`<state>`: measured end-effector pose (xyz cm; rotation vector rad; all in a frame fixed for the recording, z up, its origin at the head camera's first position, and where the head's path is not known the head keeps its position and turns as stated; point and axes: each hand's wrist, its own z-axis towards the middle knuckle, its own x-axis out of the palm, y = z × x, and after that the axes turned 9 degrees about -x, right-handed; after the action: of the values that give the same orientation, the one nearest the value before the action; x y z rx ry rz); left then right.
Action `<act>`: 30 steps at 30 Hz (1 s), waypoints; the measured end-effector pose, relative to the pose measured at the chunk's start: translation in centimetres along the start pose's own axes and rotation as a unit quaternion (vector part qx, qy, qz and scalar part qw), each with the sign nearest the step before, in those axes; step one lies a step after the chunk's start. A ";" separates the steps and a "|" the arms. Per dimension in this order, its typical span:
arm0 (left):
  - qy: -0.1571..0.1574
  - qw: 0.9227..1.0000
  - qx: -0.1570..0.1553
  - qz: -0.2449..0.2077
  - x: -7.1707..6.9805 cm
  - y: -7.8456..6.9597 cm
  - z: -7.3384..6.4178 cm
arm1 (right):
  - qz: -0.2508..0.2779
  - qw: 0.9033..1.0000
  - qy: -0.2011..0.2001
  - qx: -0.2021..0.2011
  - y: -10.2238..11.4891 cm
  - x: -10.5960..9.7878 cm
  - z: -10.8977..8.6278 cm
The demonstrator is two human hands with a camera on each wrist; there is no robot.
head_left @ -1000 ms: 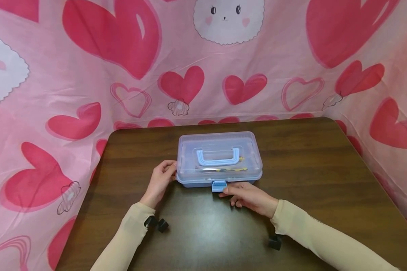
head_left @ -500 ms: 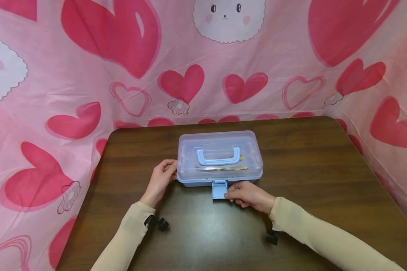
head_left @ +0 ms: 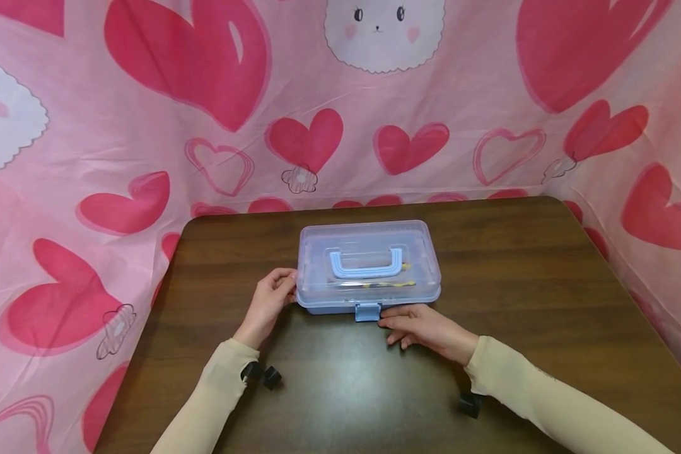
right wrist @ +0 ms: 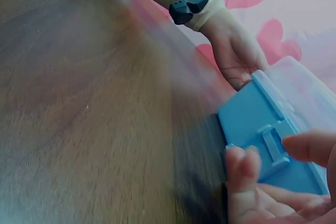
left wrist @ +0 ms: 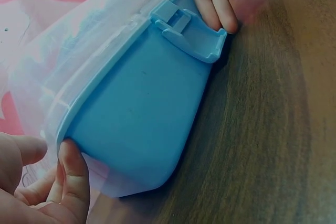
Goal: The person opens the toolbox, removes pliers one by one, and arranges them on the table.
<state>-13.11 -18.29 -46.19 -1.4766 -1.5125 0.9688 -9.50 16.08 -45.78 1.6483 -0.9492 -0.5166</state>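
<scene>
On the table stands a plastic storage box [head_left: 369,261] with a clear lid, a light blue base and a blue carry handle [head_left: 366,265]. Its lid lies down on the base. The blue front latch [head_left: 367,312] tilts outward from the box. My left hand [head_left: 269,299] holds the box's left end, fingertips [left wrist: 72,161] at the rim corner. Just right of the latch is my right hand [head_left: 428,328], its fingers [right wrist: 244,166] loosely bent around the latch's free edge. The thumb [right wrist: 310,146] is near the latch's hinge; whether it touches cannot be told.
The dark wooden table [head_left: 516,271] reaches to a pink heart-patterned cloth [head_left: 352,94] behind and at both sides. Something yellow and black [head_left: 388,284] shows through the lid. Small black devices [head_left: 261,373] are worn at both wrists.
The right hand pulled the latch down, then loosened from it and shifted slightly right. The latch has swung partway back up. The left hand and the box stay in place.
</scene>
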 end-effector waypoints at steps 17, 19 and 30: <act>0.063 0.992 0.076 0.081 -2.2 0.8 -1.5 | -0.200 0.979 -0.012 -0.048 1.4 -5.8 -4.5; 0.082 0.986 0.097 0.108 -2.6 0.8 -1.7 | -0.253 0.964 -0.038 -0.066 1.5 -6.5 -4.8; 0.114 0.929 0.218 0.278 -3.3 0.8 -1.6 | -0.427 0.884 -0.123 -0.148 0.9 -8.4 -4.4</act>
<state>-11.33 -21.55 -46.38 -1.6373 -0.6507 1.3040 -11.40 25.38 -44.83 1.6784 -0.2284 -1.4199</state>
